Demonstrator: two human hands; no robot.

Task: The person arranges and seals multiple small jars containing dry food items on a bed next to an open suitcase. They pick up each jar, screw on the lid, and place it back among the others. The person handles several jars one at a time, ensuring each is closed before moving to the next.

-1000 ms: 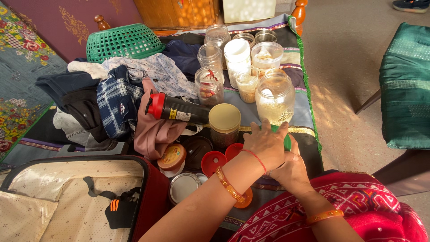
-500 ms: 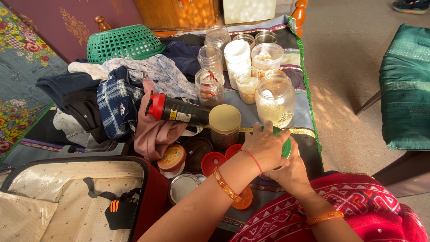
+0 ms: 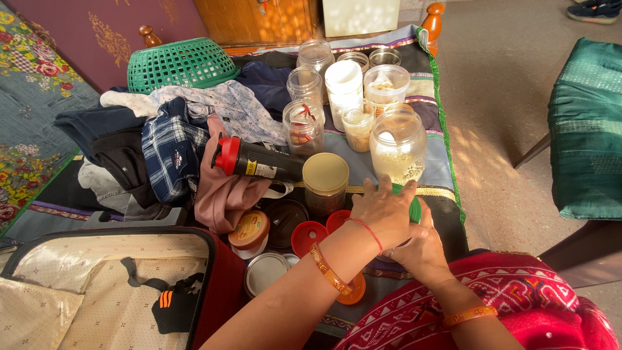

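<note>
My left hand [image 3: 385,210] lies over a green lid [image 3: 415,208] and grips it from above. Only the lid's right edge shows past my fingers. My right hand [image 3: 424,249] sits just below and wraps the jar under that lid; the jar itself is almost fully hidden. Right behind my hands stands a large glass jar of pale grains [image 3: 397,144], and to their left a brown jar with a yellow lid [image 3: 325,174].
Loose lids lie left of my hands: red [image 3: 308,234], orange [image 3: 355,290] and metal [image 3: 265,269]. A black bottle with a red cap [image 3: 254,160] rests on piled clothes [image 3: 170,144]. More jars [image 3: 343,81] stand behind, with a green basket [image 3: 178,61], an open suitcase [image 3: 97,285] and a green seat [image 3: 586,129].
My left hand's fingers have shifted slightly around the green lid, first forward and then back. The right hand stays under it. Nothing else has moved.
</note>
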